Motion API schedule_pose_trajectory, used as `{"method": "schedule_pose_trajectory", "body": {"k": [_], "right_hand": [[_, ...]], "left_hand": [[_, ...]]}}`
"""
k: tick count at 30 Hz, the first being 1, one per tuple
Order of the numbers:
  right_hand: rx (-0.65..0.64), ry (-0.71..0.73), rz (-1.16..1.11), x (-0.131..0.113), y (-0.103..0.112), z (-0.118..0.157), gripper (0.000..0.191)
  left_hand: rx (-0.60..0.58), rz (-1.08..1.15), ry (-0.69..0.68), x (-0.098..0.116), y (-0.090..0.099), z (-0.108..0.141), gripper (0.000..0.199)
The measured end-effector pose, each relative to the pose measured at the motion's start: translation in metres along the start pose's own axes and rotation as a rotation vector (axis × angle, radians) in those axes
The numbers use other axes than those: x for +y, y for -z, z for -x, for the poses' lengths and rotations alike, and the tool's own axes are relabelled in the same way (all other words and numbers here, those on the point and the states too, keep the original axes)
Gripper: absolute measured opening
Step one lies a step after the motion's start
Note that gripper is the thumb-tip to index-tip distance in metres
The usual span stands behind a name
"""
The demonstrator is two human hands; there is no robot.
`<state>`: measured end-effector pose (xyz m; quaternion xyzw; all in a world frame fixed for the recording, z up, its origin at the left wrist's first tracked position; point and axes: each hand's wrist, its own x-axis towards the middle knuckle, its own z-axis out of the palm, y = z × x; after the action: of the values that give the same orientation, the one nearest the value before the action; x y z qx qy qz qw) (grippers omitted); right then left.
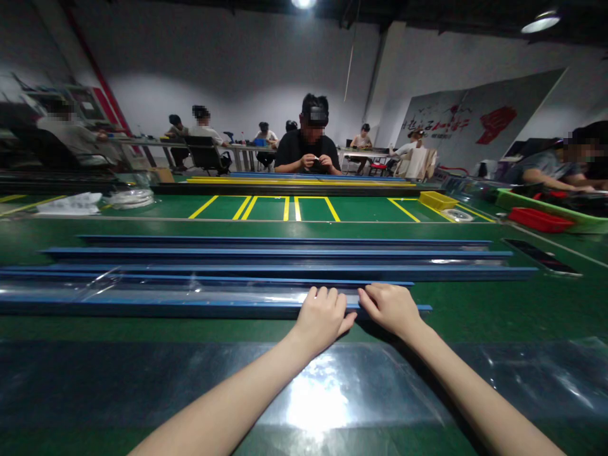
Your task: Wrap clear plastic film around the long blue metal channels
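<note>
A plastic sheet (142, 380) lies on the table (475, 307) nearest the wearer, and the near channel (190, 311) runs crosswise just behind it. The left hand (323, 316) and right hand (389, 308) are side by side at that channel's right end. More channels (285, 253) lie roughly parallel behind it, with a phone (541, 257) near their right ends. Farther back, a coil (130, 199) lies left, a bin (437, 201) right, and a tray (589, 223) farther right. Behind the far rails (285, 189) is a co-worker (306, 144).
</note>
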<state>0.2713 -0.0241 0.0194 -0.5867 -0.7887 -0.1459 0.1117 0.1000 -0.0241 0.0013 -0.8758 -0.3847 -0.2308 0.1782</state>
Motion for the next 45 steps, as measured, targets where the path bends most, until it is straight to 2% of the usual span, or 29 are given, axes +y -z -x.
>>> {"method": "schedule_pose_trajectory", "body": {"k": [4, 9, 12, 16, 21, 27, 29, 31, 35, 39, 45], "right_hand": [[0.027, 0.015, -0.005, -0.001, 0.001, 0.002, 0.044], [0.203, 0.144, -0.029, -0.006, 0.0, 0.002, 0.044], [0.202, 0.116, -0.034, -0.009, -0.001, 0.0, 0.041], [0.13, 0.054, -0.027, -0.01, -0.001, -0.003, 0.04], [0.093, 0.046, -0.035, -0.01, -0.001, -0.004, 0.04], [0.117, 0.051, -0.041, -0.01, -0.001, -0.003, 0.039], [0.154, 0.07, -0.048, -0.009, -0.003, -0.003, 0.039], [0.191, 0.089, -0.053, -0.007, -0.005, -0.002, 0.04], [0.221, 0.1, -0.066, -0.005, -0.007, -0.001, 0.042], [0.216, 0.084, -0.073, -0.005, -0.007, -0.002, 0.041], [0.225, 0.09, -0.076, -0.007, -0.005, -0.001, 0.042]], "left_hand": [[0.007, 0.0, 0.0, 0.0, -0.001, 0.0, 0.025], [0.0, 0.009, -0.018, -0.001, 0.0, -0.001, 0.024], [-0.037, 0.016, -0.007, -0.001, 0.003, -0.002, 0.024], [-0.158, 0.035, 0.008, 0.0, 0.011, -0.004, 0.025], [-0.325, 0.1, 0.009, -0.004, 0.025, -0.009, 0.027], [-0.465, 0.356, -0.077, -0.026, 0.041, -0.011, 0.029], [-0.47, 0.414, -0.075, -0.037, 0.047, -0.008, 0.042], [-0.478, 0.376, -0.032, -0.049, 0.052, -0.003, 0.048], [-0.45, 0.216, 0.024, -0.067, 0.055, 0.011, 0.037], [-0.374, 0.091, 0.026, -0.079, 0.049, 0.026, 0.031], [-0.21, -0.012, -0.077, -0.085, 0.038, 0.037, 0.034]]}}
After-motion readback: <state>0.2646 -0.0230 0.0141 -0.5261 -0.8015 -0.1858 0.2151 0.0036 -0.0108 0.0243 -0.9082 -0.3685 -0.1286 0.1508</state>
